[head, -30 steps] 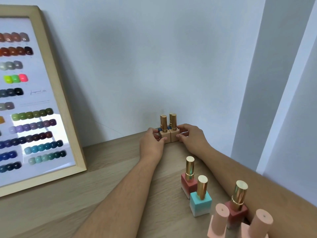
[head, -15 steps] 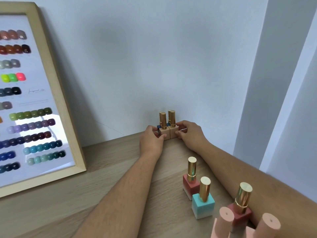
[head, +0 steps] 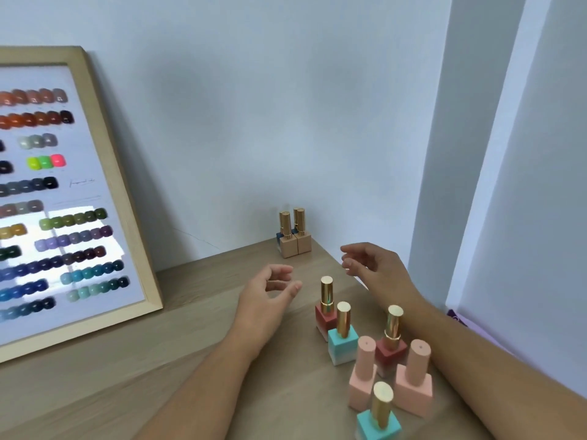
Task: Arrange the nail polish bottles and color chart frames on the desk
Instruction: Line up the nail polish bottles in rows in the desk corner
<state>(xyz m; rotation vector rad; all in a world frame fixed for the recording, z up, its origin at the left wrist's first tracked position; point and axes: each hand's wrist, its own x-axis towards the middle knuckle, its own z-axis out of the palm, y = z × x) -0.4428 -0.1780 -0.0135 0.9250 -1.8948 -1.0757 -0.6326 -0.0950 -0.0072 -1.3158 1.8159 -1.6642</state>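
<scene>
Bottles in tan (head: 289,249) stand touching in the desk's (head: 190,360) far right corner (a blue one (head: 279,239) tucked behind); other bottles (head: 341,344) cluster along the right edge. Our left hand (head: 266,300) and right hand (head: 378,268) hover apart, fingers loosely curled, gripping nothing. Chart frame (head: 117,185) leans at the left.

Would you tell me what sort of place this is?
Probably a nail salon station: a framed color chart of nail swatches leans against the wall, and polish bottles stand on the wooden desk.

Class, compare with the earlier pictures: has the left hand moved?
Yes. The left hand has let go of the tan bottles by the wall and drawn back toward the camera.
</scene>
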